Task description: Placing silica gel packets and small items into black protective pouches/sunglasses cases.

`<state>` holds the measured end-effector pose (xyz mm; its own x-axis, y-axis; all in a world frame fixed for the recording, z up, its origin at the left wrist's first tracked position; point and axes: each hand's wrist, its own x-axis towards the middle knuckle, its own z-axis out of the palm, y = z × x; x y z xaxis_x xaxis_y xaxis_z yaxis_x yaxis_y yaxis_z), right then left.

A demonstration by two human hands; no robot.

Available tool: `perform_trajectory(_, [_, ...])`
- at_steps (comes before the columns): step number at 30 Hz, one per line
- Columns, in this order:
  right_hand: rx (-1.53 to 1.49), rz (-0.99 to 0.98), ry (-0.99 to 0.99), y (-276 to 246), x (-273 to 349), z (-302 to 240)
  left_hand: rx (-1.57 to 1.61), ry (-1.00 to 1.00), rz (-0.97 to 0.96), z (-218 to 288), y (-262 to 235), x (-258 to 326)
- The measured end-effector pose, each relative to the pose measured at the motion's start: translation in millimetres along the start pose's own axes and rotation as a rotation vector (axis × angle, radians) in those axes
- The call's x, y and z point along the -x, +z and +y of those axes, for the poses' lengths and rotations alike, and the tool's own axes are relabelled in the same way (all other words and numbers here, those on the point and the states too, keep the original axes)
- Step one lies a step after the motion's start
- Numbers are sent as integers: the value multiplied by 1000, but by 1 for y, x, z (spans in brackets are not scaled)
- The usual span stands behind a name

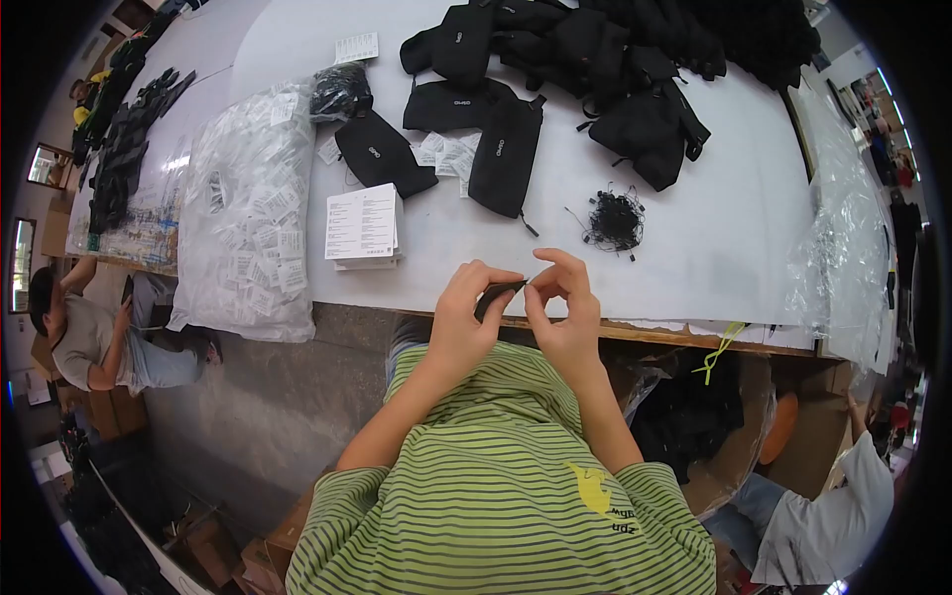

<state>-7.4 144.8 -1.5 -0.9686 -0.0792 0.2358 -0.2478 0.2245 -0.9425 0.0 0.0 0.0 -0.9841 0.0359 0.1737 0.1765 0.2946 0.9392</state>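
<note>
"What's in the grip?"
"The left hand (464, 319) pinches a flat, black, tapered piece (493, 297) by the smooth white counter (719, 243)'s near edge; the right hand (569, 315), fingertips together, pinches its tip."

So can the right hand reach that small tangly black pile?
Probably yes: nothing seems between the right hand and that pile, though the hand looks busy at a black piece's tip.

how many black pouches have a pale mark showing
4 clearly: the left pouch, behind the white card stack; the right pouch, left of the tangled cords; the middle pouch, behind those two; the back pouch, beside the pile. The pile may hide more.
</note>
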Motion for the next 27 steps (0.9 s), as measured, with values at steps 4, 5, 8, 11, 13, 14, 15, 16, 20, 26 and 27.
perform_trajectory(4, [-19, -7, 43, 1, -1, 1, -46, 45, 31, 2, -2, 2])
perform_trajectory(5, [-45, -18, 85, 2, -1, 2, -29, 47, 39, 3, -4, 2])
perform_trajectory(8, [-77, -41, 115, -3, 2, 8, -84, 127, 21, 1, -8, -1])
perform_trajectory(11, [-122, 12, 110, -2, 1, 2, -108, 170, 31, 2, -4, -1])
perform_trajectory(13, [-116, 15, 104, -3, 0, 1, -93, 168, 40, 1, -4, -3])
perform_trajectory(14, [-112, 18, 99, -4, -1, 1, -78, 166, 48, 1, -3, -3])
perform_trajectory(15, [-111, 18, 100, -4, -1, 1, -77, 165, 48, 1, -3, -4])
perform_trajectory(16, [-113, 35, 78, -4, -1, 1, -71, 165, 57, 1, -2, -4])
perform_trajectory(20, [-60, 51, 48, -4, -3, -2, -19, 94, 71, 2, 0, -1])
perform_trajectory(26, [-31, 94, 33, -2, 0, -1, 49, 45, 36, 7, 1, -1])
perform_trajectory(27, [-30, 94, 34, -3, 0, -1, 50, 44, 35, 7, 0, -1])
